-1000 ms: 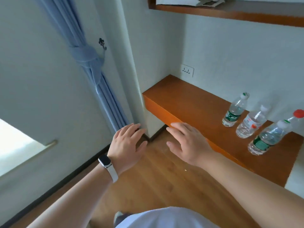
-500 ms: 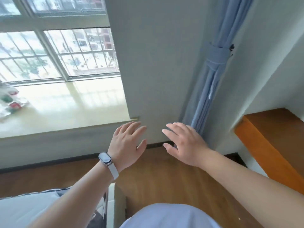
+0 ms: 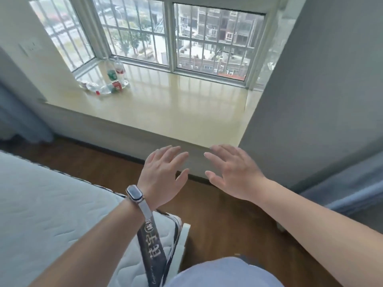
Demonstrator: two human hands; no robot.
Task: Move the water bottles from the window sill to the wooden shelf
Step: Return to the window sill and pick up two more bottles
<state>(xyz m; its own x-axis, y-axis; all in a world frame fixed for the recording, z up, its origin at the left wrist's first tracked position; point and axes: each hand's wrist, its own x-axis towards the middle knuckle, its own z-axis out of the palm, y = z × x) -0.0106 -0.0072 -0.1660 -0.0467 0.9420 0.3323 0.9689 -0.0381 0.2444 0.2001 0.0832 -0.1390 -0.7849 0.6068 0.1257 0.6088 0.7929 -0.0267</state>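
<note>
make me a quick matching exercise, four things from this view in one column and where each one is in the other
Things:
1. cluster of clear plastic water bottles
2. silver smartwatch
3. white quilted mattress
4. right hand

Places:
A. on the left wrist
B. empty, open, raised in front of the sill's near edge
C. far left corner of the pale window sill
D. lower left, beside the wooden floor

Pairs: 1-C, 2-A, 3-D, 4-B

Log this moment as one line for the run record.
stage: facing window sill | left hand: open, empty | right hand: open, empty | water bottles: clustered at sill's far left corner, untouched
</note>
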